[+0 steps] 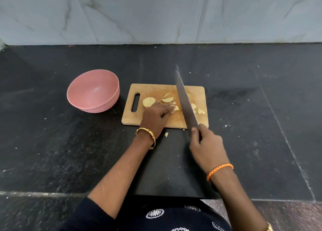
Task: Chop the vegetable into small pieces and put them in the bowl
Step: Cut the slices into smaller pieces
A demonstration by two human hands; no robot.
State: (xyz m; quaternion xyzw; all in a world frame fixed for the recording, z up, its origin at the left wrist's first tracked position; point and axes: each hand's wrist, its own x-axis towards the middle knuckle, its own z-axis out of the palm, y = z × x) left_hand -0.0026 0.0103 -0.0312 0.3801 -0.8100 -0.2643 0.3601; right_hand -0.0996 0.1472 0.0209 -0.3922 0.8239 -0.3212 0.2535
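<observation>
Potato point(149, 101) pieces lie scattered over the middle of the board point(132, 120), pale slices and wedges, none yet small enough to call chopped fine. The biggest piece sits near the board's handle slot, a couple of wedges point(167, 100) lie toward the far edge, and a few more point(200, 111) rest on the right side, partly behind the knife point(185, 102). The left hand point(155, 116) rests on the board, fingers curled down and pressing on a slice point(176, 108) at their tips. The right hand point(206, 143), just off the board's near edge, is wrapped tight round the knife's handle, blade raised and slanting across the board's right half. One small bit point(166, 134) has fallen off the board's near edge onto the counter point(69, 143). The bowl point(81, 105) stands just left of the board and looks empty. So I'd judge the work about halfway: rough cutting is done, while finer chopping and all the moving to the bowl remain.
</observation>
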